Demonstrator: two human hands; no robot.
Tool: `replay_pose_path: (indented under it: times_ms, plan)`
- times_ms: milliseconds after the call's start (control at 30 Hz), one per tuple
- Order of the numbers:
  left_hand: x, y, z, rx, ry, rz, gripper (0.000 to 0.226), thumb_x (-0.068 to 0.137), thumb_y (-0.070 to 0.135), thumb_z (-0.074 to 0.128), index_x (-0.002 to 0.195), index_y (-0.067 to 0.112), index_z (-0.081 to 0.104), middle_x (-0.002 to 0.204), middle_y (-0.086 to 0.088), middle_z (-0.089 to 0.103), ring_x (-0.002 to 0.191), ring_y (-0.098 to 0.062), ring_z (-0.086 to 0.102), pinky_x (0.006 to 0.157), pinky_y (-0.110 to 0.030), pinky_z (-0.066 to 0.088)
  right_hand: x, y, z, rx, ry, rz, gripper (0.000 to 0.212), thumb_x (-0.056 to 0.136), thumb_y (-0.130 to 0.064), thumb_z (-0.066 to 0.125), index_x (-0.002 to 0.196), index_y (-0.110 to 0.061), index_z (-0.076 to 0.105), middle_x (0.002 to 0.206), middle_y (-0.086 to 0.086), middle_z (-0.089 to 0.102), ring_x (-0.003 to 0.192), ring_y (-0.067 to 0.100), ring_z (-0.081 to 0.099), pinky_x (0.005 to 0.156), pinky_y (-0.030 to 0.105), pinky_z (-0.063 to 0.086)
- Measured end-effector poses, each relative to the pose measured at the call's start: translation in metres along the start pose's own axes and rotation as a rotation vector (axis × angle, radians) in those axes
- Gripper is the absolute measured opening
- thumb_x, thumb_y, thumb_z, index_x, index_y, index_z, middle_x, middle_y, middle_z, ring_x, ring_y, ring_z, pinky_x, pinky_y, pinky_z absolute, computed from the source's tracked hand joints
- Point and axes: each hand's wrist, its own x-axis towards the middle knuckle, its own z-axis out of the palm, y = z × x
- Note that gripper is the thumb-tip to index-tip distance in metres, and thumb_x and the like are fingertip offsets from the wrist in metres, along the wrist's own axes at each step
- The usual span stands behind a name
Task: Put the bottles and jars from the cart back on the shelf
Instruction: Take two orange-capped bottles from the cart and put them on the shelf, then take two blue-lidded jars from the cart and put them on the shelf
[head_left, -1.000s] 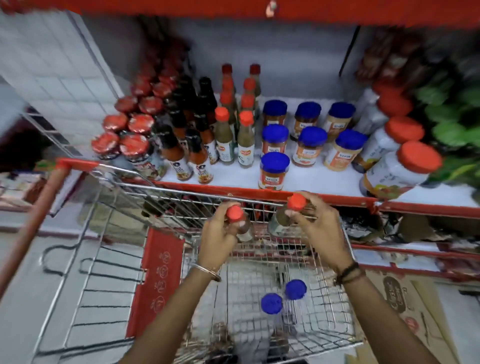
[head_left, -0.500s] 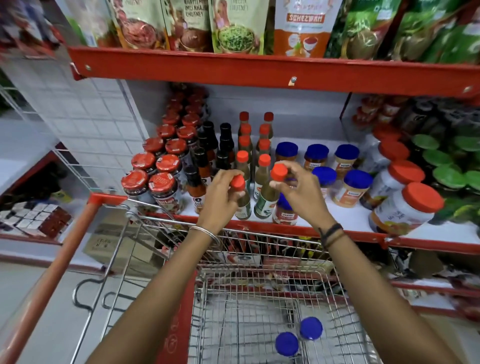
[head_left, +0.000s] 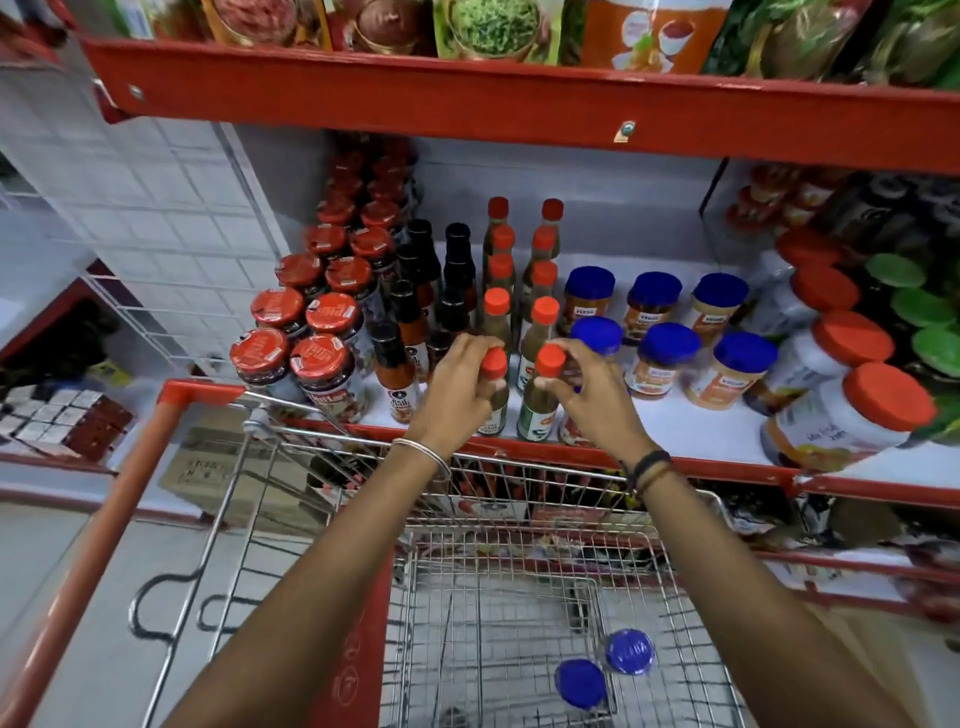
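- Red metal shelving fills the view, and the middle shelf (head_left: 675, 447) carries rows of red-lidded jars, dark sauce bottles, orange-capped green bottles and blue-lidded jars (head_left: 670, 358).
- Left hand (head_left: 457, 384) is clamped round the neck of the left bottle (head_left: 493, 400), just under its orange cap; right hand (head_left: 592, 400) pinches the right bottle (head_left: 540, 405) the same way.
- Both bottles stand upright at the shelf's front edge, just beside each other, at the head of the two green-bottle rows. I judge this the setting-down step, nearly finished.
- Next, the fingers should let go without tipping the bottles, then go back down to the cart (head_left: 519, 597).
- Two blue-lidded jars in the cart (head_left: 602, 667) are left to shelve.
- Whether the bottle bases already rest fully on the shelf is hard to tell; the right hand hides part of a front jar, and the far-right goods are blurred.
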Motion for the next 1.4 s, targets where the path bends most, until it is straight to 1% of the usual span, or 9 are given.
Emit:
replay_pose_path:
  times_ms: [367, 467, 567, 700, 833, 1000, 1133, 1267, 1400]
  plan:
    - [0.015, 0.012, -0.027, 0.213, -0.178, 0.029, 0.048, 0.086, 0.005, 0.057, 0.131, 0.012, 0.041, 0.131, -0.011, 0.043, 0.1, -0.035, 0.056, 0.08, -0.049, 0.052, 0.005, -0.007, -0.021, 0.026, -0.194, -0.005, 0.056, 0.081, -0.016, 0.068, 0.131, -0.017, 0.044, 0.116, -0.003, 0.053, 0.108, 0.011, 0.049, 0.097, 0.032, 0.044]
    - [0.005, 0.019, -0.027, 0.285, -0.043, 0.089, 0.041, 0.087, 0.013, 0.058, 0.125, 0.014, 0.044, 0.126, -0.009, 0.047, 0.096, -0.033, 0.059, 0.062, -0.04, 0.052, -0.001, -0.009, -0.023, -0.017, -0.109, -0.005, 0.055, 0.081, -0.022, 0.068, 0.13, -0.017, 0.044, 0.124, 0.002, 0.056, 0.112, 0.012, 0.051, 0.098, 0.033, 0.044]
    - [-0.022, 0.029, -0.017, 0.253, 0.144, 0.217, 0.024, 0.089, 0.019, 0.055, 0.112, 0.013, 0.051, 0.112, -0.008, 0.056, 0.087, -0.024, 0.06, 0.051, -0.032, 0.05, -0.03, -0.007, -0.025, -0.072, 0.099, -0.042, 0.047, 0.084, -0.03, 0.064, 0.126, -0.019, 0.047, 0.121, -0.001, 0.057, 0.106, 0.005, 0.051, 0.089, 0.013, 0.039]
    - [-0.08, 0.029, 0.029, 0.144, 0.118, 0.245, 0.019, 0.091, 0.027, 0.049, 0.105, 0.015, 0.055, 0.106, -0.005, 0.061, 0.093, -0.014, 0.057, 0.064, -0.022, 0.05, -0.101, 0.019, -0.018, -0.133, 0.196, -0.05, 0.033, 0.088, -0.033, 0.057, 0.118, -0.019, 0.051, 0.113, -0.003, 0.059, 0.1, 0.001, 0.052, 0.085, 0.01, 0.041]
    - [-0.138, 0.015, 0.095, 0.006, -0.172, 0.064, 0.024, 0.092, 0.028, 0.052, 0.111, 0.013, 0.056, 0.11, -0.008, 0.061, 0.096, -0.021, 0.061, 0.072, -0.032, 0.053, -0.175, 0.089, -0.009, -0.257, -0.037, 0.182, 0.037, 0.09, -0.036, 0.052, 0.121, -0.016, 0.053, 0.124, 0.007, 0.058, 0.104, 0.019, 0.058, 0.084, 0.04, 0.054]
    - [-0.188, -0.011, 0.185, -0.007, -0.602, -0.204, 0.048, 0.09, 0.028, 0.054, 0.133, 0.012, 0.039, 0.141, -0.015, 0.042, 0.129, -0.03, 0.041, 0.097, -0.044, 0.046, -0.227, 0.179, 0.008, -0.392, -0.465, 0.477, 0.052, 0.089, -0.026, 0.057, 0.136, -0.012, 0.038, 0.146, 0.014, 0.039, 0.126, 0.032, 0.044, 0.097, 0.037, 0.04]
    - [-0.214, -0.021, 0.247, -0.116, -0.783, -0.404, 0.059, 0.089, 0.025, 0.058, 0.137, 0.007, 0.031, 0.14, -0.018, 0.035, 0.128, -0.034, 0.039, 0.102, -0.041, 0.04, -0.245, 0.23, 0.027, -0.448, -0.827, 0.493, 0.078, 0.085, -0.026, 0.064, 0.146, -0.015, 0.017, 0.157, 0.011, 0.016, 0.144, 0.029, 0.016, 0.114, 0.041, 0.022]
    - [-0.239, -0.028, 0.291, -0.031, -0.875, -0.502, 0.081, 0.078, 0.028, 0.07, 0.14, 0.006, 0.023, 0.142, -0.018, 0.027, 0.126, -0.037, 0.036, 0.099, -0.048, 0.044, -0.256, 0.257, 0.044, -0.493, -0.929, 0.408, 0.081, 0.077, -0.014, 0.07, 0.143, -0.013, 0.024, 0.154, 0.01, 0.025, 0.139, 0.029, 0.026, 0.11, 0.041, 0.03]
    - [-0.257, -0.034, 0.312, 0.196, -0.966, -0.375, 0.069, 0.079, 0.024, 0.065, 0.133, 0.004, 0.025, 0.136, -0.02, 0.03, 0.117, -0.039, 0.042, 0.084, -0.051, 0.053, -0.26, 0.27, 0.056, -0.569, -0.904, 0.289, 0.07, 0.074, 0.002, 0.058, 0.137, -0.014, 0.032, 0.146, 0.009, 0.035, 0.13, 0.032, 0.035, 0.099, 0.044, 0.041]
